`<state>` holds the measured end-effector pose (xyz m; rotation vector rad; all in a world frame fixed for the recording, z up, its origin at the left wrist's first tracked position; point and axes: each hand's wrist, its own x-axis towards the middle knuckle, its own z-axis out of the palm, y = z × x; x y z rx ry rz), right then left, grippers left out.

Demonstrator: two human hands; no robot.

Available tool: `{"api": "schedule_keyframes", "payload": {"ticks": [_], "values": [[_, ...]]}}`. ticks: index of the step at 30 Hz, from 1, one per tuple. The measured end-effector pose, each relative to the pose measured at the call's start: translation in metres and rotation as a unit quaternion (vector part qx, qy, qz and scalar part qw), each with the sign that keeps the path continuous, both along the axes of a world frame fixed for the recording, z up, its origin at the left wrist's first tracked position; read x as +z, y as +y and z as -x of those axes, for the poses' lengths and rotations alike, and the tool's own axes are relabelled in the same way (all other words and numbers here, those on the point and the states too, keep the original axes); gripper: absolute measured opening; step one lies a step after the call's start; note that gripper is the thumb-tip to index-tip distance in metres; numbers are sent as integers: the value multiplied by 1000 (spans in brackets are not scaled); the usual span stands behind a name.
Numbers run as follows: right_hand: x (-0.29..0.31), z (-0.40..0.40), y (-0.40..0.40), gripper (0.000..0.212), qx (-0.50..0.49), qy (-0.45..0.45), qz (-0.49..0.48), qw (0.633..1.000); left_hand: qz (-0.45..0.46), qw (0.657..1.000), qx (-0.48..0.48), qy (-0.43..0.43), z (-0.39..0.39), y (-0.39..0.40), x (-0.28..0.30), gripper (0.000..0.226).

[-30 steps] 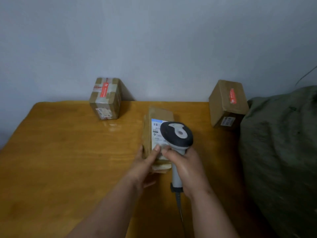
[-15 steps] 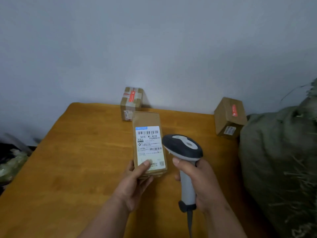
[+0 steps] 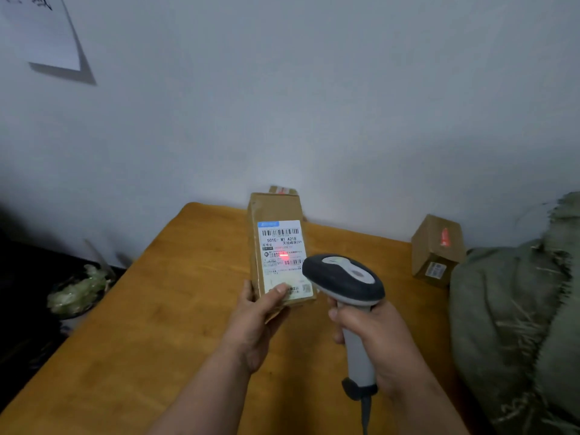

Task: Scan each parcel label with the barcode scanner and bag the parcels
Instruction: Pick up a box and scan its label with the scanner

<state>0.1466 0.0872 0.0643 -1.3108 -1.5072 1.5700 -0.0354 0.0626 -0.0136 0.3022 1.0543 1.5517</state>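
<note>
Your left hand (image 3: 251, 324) now tilts parcel (image 3: 276, 246) upright | right hand (image 3: 373, 337) grips scanner (image 3: 343, 279) beside parcel | red beam newly on label (image 3: 284, 255) | scan underway, bagging next.

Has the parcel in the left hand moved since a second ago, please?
Yes. The parcel lay flat on the table then; the left hand has lifted and tilted it, so its top edge now overlaps the far box by the wall.

Bare table (image 3: 163, 324) left, sack (image 3: 514, 324) (bulky) blocking right
</note>
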Motion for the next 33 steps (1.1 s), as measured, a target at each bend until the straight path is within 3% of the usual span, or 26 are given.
{"api": "schedule_keyframes", "payload": {"ticks": [15,29,33], "values": [[30,-34,-27,22,45,-34,-13,998,-25,998,50,34,-33,-31,31,72],[38,-53,-51,21,43,12,-20,999,-45,996,43,63,-55,-60,38,68],[50,-61,-64,12,18,28,-46,998,-61,996,23,63,-62,-57,51,65]]}}
